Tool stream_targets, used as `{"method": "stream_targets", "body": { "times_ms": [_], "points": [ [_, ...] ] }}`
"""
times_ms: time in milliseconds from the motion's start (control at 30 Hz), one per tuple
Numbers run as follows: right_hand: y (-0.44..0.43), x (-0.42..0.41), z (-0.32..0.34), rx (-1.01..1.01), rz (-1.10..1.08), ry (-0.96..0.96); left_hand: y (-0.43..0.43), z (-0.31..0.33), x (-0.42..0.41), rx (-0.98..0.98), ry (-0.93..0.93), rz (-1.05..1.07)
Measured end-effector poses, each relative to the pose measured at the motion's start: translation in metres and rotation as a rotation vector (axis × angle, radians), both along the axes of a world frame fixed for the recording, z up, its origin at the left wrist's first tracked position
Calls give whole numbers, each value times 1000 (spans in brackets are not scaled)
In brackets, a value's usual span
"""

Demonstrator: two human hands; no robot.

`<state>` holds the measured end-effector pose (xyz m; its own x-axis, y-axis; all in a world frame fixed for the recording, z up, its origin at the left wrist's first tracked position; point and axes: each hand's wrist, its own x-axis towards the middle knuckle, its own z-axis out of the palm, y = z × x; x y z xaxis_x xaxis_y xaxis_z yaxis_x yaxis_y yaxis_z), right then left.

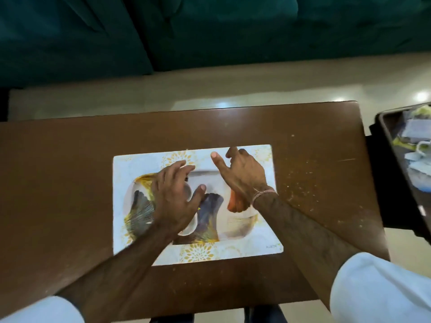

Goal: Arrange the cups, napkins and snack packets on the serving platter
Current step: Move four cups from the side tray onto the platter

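A white rectangular serving platter [256, 243] with gold flowers and a leaf painting lies flat in the middle of a brown wooden table [70, 171]. My left hand [175, 197] hovers over its left-centre part, fingers spread, holding nothing. Above the platter's upper right part is my right hand [240, 173], fingers loosely apart, thumb out, also with nothing in it. No cup, napkin or packet is on the platter. At the right edge, a dark tray [391, 145] holds white cups [419, 148], folded napkins [417, 129] and yellow-tinted packets [400, 142], all blurred.
The dark tray rests on a black stand [382, 201] just beyond the table's right edge. Behind the table is pale floor [210, 89], then a teal sofa [210, 31]. The tabletop right of the platter carries scattered light specks.
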<state>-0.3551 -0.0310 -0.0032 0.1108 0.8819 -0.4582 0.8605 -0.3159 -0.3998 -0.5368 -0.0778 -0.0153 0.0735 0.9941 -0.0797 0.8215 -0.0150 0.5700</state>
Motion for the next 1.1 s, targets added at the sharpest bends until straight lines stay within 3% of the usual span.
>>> {"method": "stream_targets", "body": {
  "times_ms": [267, 467, 700, 967, 1100],
  "points": [
    [7, 160, -11, 97, -87, -64, 72, -9, 150, -212, 49, -273],
    [1, 294, -12, 136, -269, -130, 85, -20, 294, -328, -156, -403],
    [-26, 436, -12, 284, -515, -167, 74, -31, 463, -321, -232, -554],
    [-54, 539, -14, 531, -638, -157, 56, -26, 578, -195, -275, -622],
    [-60, 570, -15, 586, -766, -348, 56, -27, 608, -123, -208, -627]
  ]
}}
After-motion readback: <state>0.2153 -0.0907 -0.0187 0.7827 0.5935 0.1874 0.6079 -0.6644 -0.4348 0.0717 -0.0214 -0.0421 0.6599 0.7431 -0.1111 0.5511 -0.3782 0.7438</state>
